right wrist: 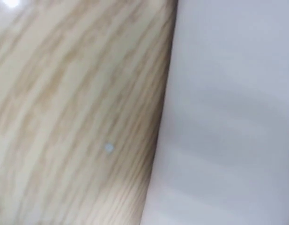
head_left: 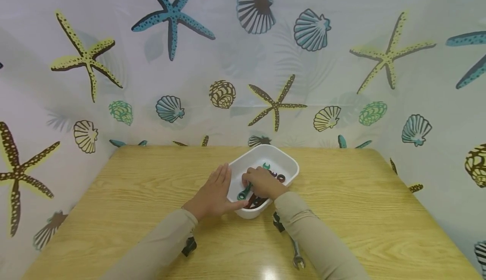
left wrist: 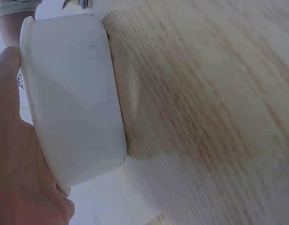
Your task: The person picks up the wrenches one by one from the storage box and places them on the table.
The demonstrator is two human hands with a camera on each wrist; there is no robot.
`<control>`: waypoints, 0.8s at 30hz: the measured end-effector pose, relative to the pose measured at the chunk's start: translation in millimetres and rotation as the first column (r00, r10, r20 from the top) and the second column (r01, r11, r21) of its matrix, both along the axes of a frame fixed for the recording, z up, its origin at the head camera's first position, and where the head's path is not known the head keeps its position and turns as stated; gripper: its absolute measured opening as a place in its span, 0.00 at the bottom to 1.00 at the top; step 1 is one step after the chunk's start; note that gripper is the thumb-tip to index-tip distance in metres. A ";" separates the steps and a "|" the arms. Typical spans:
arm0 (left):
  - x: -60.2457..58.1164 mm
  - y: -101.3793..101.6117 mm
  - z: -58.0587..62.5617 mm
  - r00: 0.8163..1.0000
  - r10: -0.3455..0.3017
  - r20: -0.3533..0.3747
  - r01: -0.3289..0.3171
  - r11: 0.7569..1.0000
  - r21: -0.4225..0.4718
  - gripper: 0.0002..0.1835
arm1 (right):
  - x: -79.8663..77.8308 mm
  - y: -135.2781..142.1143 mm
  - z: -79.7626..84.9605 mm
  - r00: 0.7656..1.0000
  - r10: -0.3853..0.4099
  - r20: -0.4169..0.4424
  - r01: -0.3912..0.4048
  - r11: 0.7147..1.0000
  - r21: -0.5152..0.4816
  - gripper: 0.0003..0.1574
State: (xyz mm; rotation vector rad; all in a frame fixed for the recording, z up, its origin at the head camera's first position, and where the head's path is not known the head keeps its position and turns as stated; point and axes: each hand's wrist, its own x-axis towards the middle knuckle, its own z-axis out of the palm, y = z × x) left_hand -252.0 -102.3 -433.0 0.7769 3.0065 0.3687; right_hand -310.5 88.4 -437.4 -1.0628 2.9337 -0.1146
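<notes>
As your left hand [head_left: 213, 195] rests straight-fingered against the tub [head_left: 282, 160], your right hand [head_left: 263, 182], inside it, apparently pinches a green wrench [head_left: 244, 192].

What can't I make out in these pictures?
Head view: green wrench, partly covered by the right hand.
Head view: silver wrench, upper end behind the right sleeve.
Left wrist: inside of white tub, hidden by its wall.
Right wrist: pale speck, too blurred to identify.

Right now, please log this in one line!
left hand: on tub rim | right hand: in tub, over green wrench, grip unclear | silver wrench: on table
</notes>
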 end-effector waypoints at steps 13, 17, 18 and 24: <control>3.3 1.2 2.1 1.000 0.002 -0.008 -0.001 1.000 0.012 0.58 | -4.1 5.1 -4.3 0.998 0.042 0.049 -0.035 0.989 -0.143 0.13; 2.4 1.2 1.9 1.000 -0.001 -0.006 0.001 1.000 0.009 0.57 | -2.2 3.1 -1.2 0.998 0.024 0.064 -0.015 0.991 -0.133 0.10; 2.4 1.1 1.9 1.000 -0.002 -0.009 0.002 1.000 0.010 0.57 | -2.0 2.8 -0.6 0.998 0.025 0.062 -0.017 0.991 -0.133 0.10; 2.2 1.7 2.6 1.000 0.001 -0.016 -0.001 1.000 0.005 0.57 | -3.1 2.6 0.2 0.997 0.041 0.060 -0.031 0.988 -0.153 0.09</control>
